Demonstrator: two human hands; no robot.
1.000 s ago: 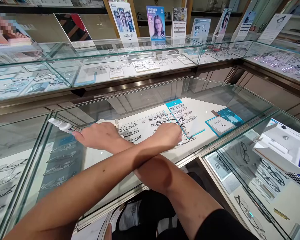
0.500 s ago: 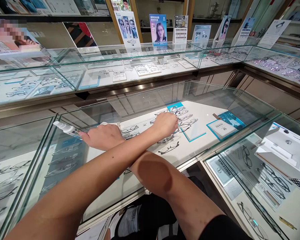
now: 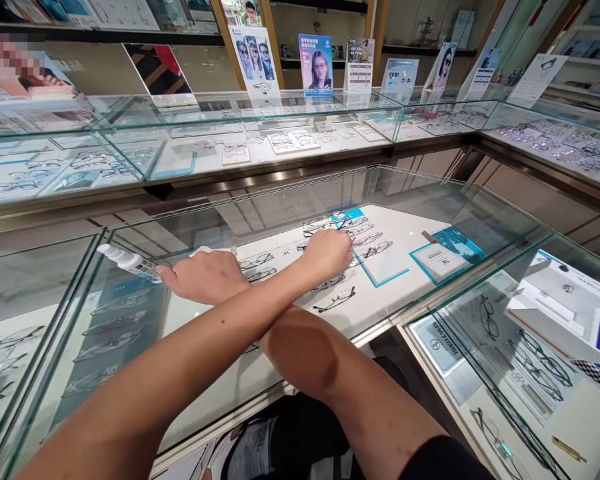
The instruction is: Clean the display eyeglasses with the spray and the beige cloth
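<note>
My forearms are crossed over the glass counter (image 3: 290,393), the left one on top. My left hand (image 3: 329,253) is at the right, its fingers curled in; anything inside them is hidden. Eyeglass frames (image 3: 375,248) show around and beyond it. My right hand (image 3: 207,277) is at the left with bent fingers, its thumb against a white bottle (image 3: 133,262) with a nozzle pointing left. The hand covers the bottle's lower end. A strip of white cloth (image 3: 214,251) shows behind its knuckles.
A glass case (image 3: 300,140) with glasses and upright advertising cards (image 3: 316,67) runs across the back. An open white box (image 3: 563,293) stands on the right counter. Blue-edged display cards (image 3: 443,257) lie under the glass. My legs are below the counter edge.
The view has shifted slightly, so the counter and cards appear a little further left. Both hands keep nearly the same pose, with my forearms still crossed.
</note>
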